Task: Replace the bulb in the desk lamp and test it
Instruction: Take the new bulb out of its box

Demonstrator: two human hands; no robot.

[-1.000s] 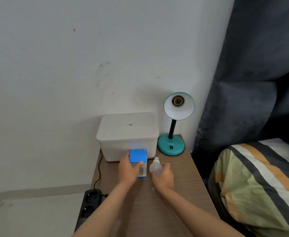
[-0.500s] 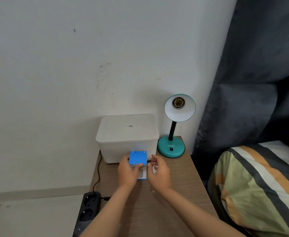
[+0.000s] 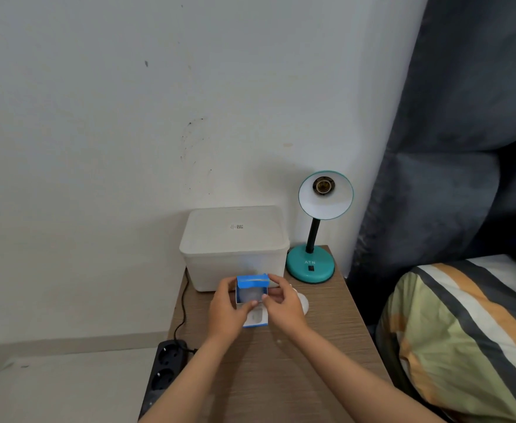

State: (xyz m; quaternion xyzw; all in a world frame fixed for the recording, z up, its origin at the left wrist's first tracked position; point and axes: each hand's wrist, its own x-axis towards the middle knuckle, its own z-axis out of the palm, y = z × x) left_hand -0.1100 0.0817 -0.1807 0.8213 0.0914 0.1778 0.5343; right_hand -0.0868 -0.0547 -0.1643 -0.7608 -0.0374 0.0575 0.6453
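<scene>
A teal desk lamp (image 3: pixel 310 264) stands at the back right of the wooden nightstand (image 3: pixel 326 346). Its shade faces me and the socket (image 3: pixel 323 185) is empty. My left hand (image 3: pixel 224 309) grips a blue and white bulb box (image 3: pixel 253 280) just above the tabletop. The box's top flap is open and a pale bulb (image 3: pixel 248 296) shows inside. My right hand (image 3: pixel 284 308) pinches the box's open end, forefinger on the flap and thumb at the opening. Another white bulb (image 3: pixel 303 302) lies on the table just right of that hand, partly hidden by it.
A white lidded plastic container (image 3: pixel 235 239) stands behind the box, left of the lamp. A black cable (image 3: pixel 184 303) runs down to a black power strip (image 3: pixel 165 370) on the left. A bed with a striped blanket (image 3: pixel 464 331) and a dark curtain (image 3: pixel 464 117) lie to the right.
My right hand has laid the loose white bulb on the table and moved left onto the box. The box's flap is now open, showing the bulb inside.
</scene>
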